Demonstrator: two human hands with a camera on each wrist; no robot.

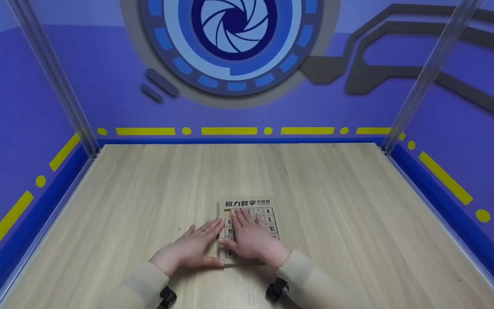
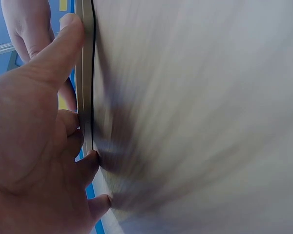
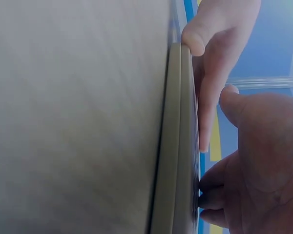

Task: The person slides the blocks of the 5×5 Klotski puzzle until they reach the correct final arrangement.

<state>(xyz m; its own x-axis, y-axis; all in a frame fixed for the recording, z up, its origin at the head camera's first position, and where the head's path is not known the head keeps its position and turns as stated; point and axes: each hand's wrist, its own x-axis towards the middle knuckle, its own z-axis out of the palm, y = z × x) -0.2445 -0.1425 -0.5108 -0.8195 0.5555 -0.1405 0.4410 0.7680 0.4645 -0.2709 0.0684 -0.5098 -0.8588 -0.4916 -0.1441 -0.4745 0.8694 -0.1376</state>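
Observation:
A number sliding puzzle (image 1: 247, 203) lies flat on the table, its square tiles printed with black numbers under a title in Chinese characters. At the top left of the tile grid is a bare slot. My left hand (image 1: 191, 249) rests against the puzzle's left side with fingers extended. Its thumb touches the near left corner, and in the left wrist view it lies on the board's edge (image 2: 88, 63). Over the tiles lies my right hand (image 1: 253, 240), fingers pointing away from me and touching the upper rows. It hides many of the middle tiles.
The pale wood-grain table (image 1: 337, 193) extends around the puzzle. Blue-purple panels (image 1: 272, 113) with yellow dashes enclose its back and sides. Metal posts (image 1: 427, 73) stand at the far corners. Black wrist straps (image 1: 277, 289) show at both sleeves.

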